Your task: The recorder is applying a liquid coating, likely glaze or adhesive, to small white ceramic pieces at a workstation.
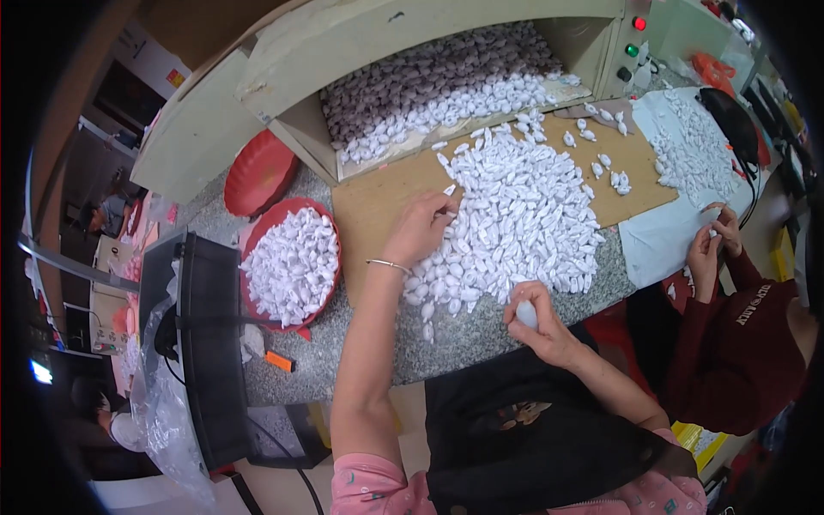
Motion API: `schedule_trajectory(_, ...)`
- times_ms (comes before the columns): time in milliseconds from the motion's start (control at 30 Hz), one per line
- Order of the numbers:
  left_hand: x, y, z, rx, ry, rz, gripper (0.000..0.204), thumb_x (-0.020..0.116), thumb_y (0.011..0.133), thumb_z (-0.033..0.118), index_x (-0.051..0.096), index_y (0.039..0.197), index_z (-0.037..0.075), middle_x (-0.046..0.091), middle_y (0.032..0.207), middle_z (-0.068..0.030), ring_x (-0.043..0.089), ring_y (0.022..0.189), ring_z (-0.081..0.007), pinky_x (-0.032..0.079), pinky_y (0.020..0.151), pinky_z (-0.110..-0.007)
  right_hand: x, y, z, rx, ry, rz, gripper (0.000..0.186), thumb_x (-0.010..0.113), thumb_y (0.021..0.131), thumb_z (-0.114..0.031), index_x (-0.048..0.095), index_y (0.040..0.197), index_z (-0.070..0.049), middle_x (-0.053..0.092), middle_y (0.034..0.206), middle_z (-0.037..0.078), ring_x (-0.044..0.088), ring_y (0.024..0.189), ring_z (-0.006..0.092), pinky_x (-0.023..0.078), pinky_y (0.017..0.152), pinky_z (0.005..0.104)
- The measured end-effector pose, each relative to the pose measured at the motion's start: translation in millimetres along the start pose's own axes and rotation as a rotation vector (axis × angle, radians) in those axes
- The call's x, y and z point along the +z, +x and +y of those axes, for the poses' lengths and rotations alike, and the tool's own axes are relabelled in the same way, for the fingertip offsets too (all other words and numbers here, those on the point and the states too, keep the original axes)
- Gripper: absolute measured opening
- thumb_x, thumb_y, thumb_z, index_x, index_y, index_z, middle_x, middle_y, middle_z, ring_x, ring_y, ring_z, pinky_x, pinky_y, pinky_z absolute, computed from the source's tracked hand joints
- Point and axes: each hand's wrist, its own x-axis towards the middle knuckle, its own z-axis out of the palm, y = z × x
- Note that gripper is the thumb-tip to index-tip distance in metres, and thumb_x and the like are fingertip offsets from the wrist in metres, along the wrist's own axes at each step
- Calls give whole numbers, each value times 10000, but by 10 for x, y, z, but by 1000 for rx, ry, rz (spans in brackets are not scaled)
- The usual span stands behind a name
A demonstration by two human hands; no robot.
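Observation:
A large heap of small white, pointed pieces (524, 215) is spread over the board and the speckled worktop in front of me. At the heap's left edge is my left hand (421, 227), its fingers bent together among the pieces. One white piece (449, 190) shows just beyond its fingertips; what lies between the fingers is hidden. Close to the heap's near edge, my right hand (545, 324) is closed around a pale, translucent rounded object (526, 315). Only part of that object shows between the fingers and thumb.
A red bowl (338, 257) full of white pieces stands left, near another red bowl (257, 176). Behind the heap, a boxy machine (283, 142) holds many more pieces. An orange object (279, 360) lies near the front. At right, a co-worker's hands (712, 245) work beside another heap (695, 146).

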Motion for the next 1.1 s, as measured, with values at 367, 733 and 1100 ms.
schedule_trajectory(367, -17, -1732, 702, -163, -8, 227, 260, 739, 706, 48, 638, 946, 38, 605, 941, -97, 604, 740, -250, 494, 644, -316, 21, 38, -145, 158, 110, 47, 300, 498, 941, -134, 324, 1170, -46, 529, 933, 78, 549, 802, 131, 463, 698, 272)
schedule_trajectory(733, 393, -1800, 816, -285, -935, 320, 213, 577, 827, -80, 600, 1015, 19, 547, 1007, -70, 582, 896, -154, 477, 708, -256, 326, 40, -491, 223, 287, 36, 289, 519, 944, -150, 475, 1189, -4, 567, 1082, 108, 588, 897, 148, 476, 787, 282)
schedule_trajectory(1100, 657, -1788, 862, -479, -1368, 348, 199, 585, 862, -42, 614, 1058, -22, 550, 1220, -180, 620, 937, -185, 513, 828, -303, 377, -13, -411, 195, 253, -61, 323, 501, 957, -163, 441, 1225, 7, 558, 1190, 129, 596, 933, 160, 485, 789, 283)
